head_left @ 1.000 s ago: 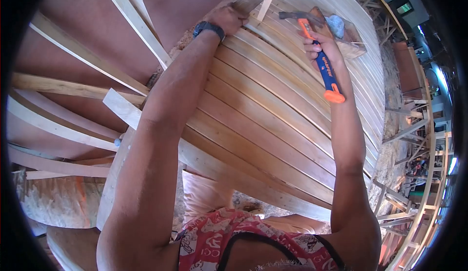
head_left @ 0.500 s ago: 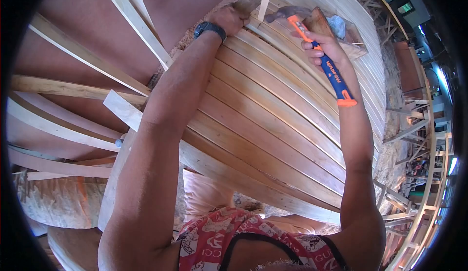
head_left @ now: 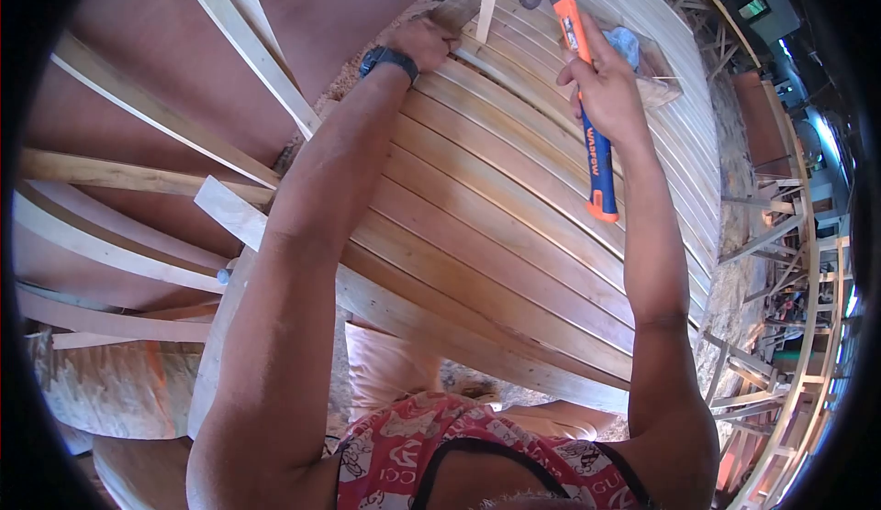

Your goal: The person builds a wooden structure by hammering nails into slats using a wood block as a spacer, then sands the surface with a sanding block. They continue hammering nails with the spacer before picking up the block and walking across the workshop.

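My right hand (head_left: 609,90) is wrapped round the handle of a claw hammer (head_left: 598,163), blue and orange with a dark metal head. The hammer is held over the planked wooden surface (head_left: 496,171), its head toward the far side. At the far left end of the planks, my left hand (head_left: 424,44) rests with its fingers closed at a plank edge. Whatever those fingers pinch is hidden. Just right of them, a short pale wood strip (head_left: 488,7) sticks up from the planks.
Long curved wooden strips (head_left: 243,42) fan out on the left. A pale board end (head_left: 231,209) juts near my left forearm. Beyond the hammer lie a light blue crumpled item (head_left: 623,47) and a brown piece of wood (head_left: 653,59). Timber framing (head_left: 762,239) stands at right.
The hammer has swung more upright, its head rising away from the planks and its handle end moving left. My left hand stays at nearly the same spot.
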`<state>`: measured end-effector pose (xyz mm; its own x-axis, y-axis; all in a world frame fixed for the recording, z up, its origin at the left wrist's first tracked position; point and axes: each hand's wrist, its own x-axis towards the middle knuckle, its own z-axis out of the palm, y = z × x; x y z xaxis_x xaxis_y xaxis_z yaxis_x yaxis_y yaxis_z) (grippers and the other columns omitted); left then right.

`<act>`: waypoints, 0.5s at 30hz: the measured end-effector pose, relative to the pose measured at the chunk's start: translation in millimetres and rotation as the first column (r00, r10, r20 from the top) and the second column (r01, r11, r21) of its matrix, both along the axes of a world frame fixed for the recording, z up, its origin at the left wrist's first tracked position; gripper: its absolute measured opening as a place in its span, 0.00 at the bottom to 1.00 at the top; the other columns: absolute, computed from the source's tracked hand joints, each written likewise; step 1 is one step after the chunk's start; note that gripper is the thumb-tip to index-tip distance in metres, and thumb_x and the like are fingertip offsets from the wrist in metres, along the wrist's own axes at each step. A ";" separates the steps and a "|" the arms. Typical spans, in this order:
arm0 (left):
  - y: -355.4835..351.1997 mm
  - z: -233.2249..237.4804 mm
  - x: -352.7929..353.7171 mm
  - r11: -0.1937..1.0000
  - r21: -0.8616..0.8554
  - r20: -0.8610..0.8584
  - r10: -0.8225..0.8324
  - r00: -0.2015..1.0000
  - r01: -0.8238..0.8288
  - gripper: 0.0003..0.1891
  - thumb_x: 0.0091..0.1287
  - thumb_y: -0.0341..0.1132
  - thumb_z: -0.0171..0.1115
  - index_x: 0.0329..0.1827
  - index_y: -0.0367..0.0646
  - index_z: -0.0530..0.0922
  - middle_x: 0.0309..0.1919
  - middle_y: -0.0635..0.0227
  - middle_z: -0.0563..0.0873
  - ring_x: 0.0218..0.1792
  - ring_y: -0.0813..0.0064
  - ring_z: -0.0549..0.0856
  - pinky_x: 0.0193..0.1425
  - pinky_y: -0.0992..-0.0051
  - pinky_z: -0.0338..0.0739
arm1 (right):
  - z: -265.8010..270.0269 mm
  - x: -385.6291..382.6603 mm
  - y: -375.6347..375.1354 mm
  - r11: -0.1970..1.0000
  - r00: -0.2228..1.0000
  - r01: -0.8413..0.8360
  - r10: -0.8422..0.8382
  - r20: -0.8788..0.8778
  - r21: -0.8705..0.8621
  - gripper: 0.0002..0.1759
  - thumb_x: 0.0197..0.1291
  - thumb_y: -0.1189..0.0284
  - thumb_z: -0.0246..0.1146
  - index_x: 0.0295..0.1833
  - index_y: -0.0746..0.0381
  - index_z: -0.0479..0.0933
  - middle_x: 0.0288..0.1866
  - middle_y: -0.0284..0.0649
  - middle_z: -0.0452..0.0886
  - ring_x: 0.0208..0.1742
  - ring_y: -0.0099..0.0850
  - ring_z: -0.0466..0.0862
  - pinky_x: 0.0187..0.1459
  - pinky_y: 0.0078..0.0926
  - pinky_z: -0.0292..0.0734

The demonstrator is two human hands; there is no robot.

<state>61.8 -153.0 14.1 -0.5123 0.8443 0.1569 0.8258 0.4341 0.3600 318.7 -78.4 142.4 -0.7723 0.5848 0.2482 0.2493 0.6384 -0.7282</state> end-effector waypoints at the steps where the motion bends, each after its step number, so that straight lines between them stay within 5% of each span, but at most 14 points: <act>1: -1.7 1.9 1.8 0.999 0.016 0.032 0.037 0.999 -0.037 0.19 0.73 0.54 0.53 0.63 0.71 0.82 0.64 0.60 0.81 0.63 0.54 0.81 0.72 0.62 0.72 | 3.5 0.5 -0.2 1.000 1.000 -0.002 0.002 0.000 -0.003 0.26 0.75 0.69 0.55 0.76 0.57 0.65 0.30 0.36 0.78 0.16 0.19 0.71 0.18 0.20 0.69; 6: -0.5 1.1 -0.4 1.000 -0.019 0.033 0.006 0.999 -0.005 0.19 0.73 0.56 0.53 0.62 0.71 0.83 0.64 0.60 0.82 0.63 0.52 0.81 0.72 0.61 0.72 | -4.4 -5.8 -0.6 0.997 0.941 0.070 -0.061 -0.332 0.015 0.25 0.71 0.71 0.57 0.73 0.53 0.71 0.27 0.36 0.78 0.19 0.23 0.76 0.23 0.27 0.75; 8: 1.3 0.1 -2.2 1.000 -0.011 0.038 0.006 0.999 -0.005 0.19 0.73 0.57 0.54 0.62 0.72 0.83 0.64 0.60 0.82 0.62 0.52 0.81 0.72 0.61 0.72 | -60.3 -12.8 28.9 0.985 0.982 0.003 0.030 -0.189 0.174 0.24 0.71 0.71 0.57 0.72 0.53 0.72 0.26 0.35 0.77 0.18 0.23 0.75 0.23 0.27 0.75; 10: 0.4 -3.6 -3.9 0.999 0.050 0.124 0.014 0.992 -0.021 0.19 0.73 0.57 0.53 0.62 0.72 0.82 0.62 0.58 0.83 0.62 0.52 0.81 0.72 0.60 0.72 | -56.6 -11.5 24.4 0.943 0.994 -0.088 0.102 -0.028 0.320 0.23 0.71 0.71 0.58 0.71 0.54 0.74 0.26 0.34 0.76 0.18 0.23 0.75 0.22 0.28 0.74; 12: 1.7 -3.7 -4.9 0.998 0.058 0.069 0.028 0.997 -0.032 0.19 0.73 0.57 0.53 0.63 0.72 0.82 0.61 0.58 0.84 0.62 0.52 0.81 0.72 0.60 0.72 | -26.3 -2.7 21.5 0.985 0.963 -0.063 0.102 0.250 -0.160 0.22 0.71 0.70 0.59 0.70 0.56 0.74 0.25 0.34 0.75 0.18 0.23 0.75 0.21 0.27 0.74; 15: -0.9 -2.1 -0.9 0.999 0.038 0.022 0.012 1.000 -0.013 0.20 0.73 0.58 0.53 0.63 0.72 0.82 0.61 0.58 0.84 0.62 0.52 0.81 0.71 0.61 0.72 | -2.9 -0.9 10.5 0.999 0.999 0.037 -0.037 0.008 -0.027 0.25 0.71 0.71 0.59 0.72 0.58 0.70 0.25 0.34 0.75 0.18 0.23 0.75 0.21 0.27 0.73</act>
